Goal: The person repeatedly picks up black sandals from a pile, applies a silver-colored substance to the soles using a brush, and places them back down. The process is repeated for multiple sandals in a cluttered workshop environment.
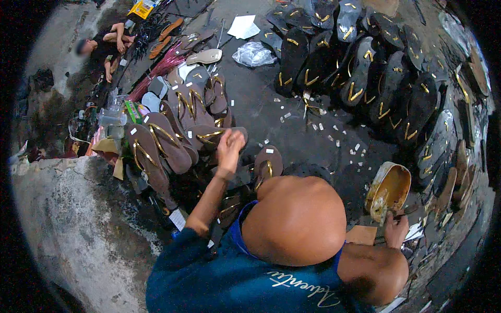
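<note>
A: What sits closest to the lens?

B: A bare knee point(295, 219), raised in the middle, with a blue shirt point(219, 281) below it.

A: And the hands?

B: The left hand point(229, 147) is stretched forward, fingers curled shut on the heel end of a brown sandal with a gold strap point(211, 136). The right hand point(396, 229) is low on the right, closed on a small dark tool point(404, 211) beside the rim of a glue tin point(389, 190).

A: How does that sandal lie?

B: Flat, sole down, at the near edge of the brown stack. Its long axis runs roughly left to right, the toe pointing left and the heel end toward the hand.

A: What's about it?

B: More brown sandals point(162, 141) fan out to the left. Another brown sandal point(267, 164) lies just right of the wrist, its length pointing away from the person. Rows of black sandals point(365, 78) with gold straps spread across the far right of the floor point(261, 104), well apart from the left hand. Small white paper scraps point(318, 127) dot the floor between them.
</note>
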Action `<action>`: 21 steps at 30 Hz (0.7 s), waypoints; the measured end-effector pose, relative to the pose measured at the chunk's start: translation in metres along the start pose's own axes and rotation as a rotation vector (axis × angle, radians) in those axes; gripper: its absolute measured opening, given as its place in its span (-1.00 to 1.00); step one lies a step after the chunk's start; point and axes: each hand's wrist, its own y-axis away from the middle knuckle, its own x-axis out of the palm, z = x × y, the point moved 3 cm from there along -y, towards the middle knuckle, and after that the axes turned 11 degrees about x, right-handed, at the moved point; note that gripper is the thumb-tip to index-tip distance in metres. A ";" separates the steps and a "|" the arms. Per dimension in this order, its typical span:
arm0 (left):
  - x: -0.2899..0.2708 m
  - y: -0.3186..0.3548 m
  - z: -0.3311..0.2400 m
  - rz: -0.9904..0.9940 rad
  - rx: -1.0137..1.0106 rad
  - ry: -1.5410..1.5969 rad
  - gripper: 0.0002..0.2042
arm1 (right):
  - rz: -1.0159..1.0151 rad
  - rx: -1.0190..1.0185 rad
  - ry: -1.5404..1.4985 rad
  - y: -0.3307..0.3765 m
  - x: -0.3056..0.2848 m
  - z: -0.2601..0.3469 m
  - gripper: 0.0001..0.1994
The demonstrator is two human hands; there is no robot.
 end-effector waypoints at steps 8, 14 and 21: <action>0.019 -0.026 0.046 -0.703 -0.277 0.358 -0.73 | -0.084 0.033 -0.016 0.032 0.004 -0.026 -0.72; 0.021 -0.014 -0.012 -0.374 0.025 0.367 -0.63 | -0.105 -0.083 -0.190 0.034 0.007 -0.025 -0.65; 0.187 0.034 -0.071 1.061 0.373 -0.381 -0.48 | 0.039 0.154 0.121 0.048 0.001 -0.010 -0.66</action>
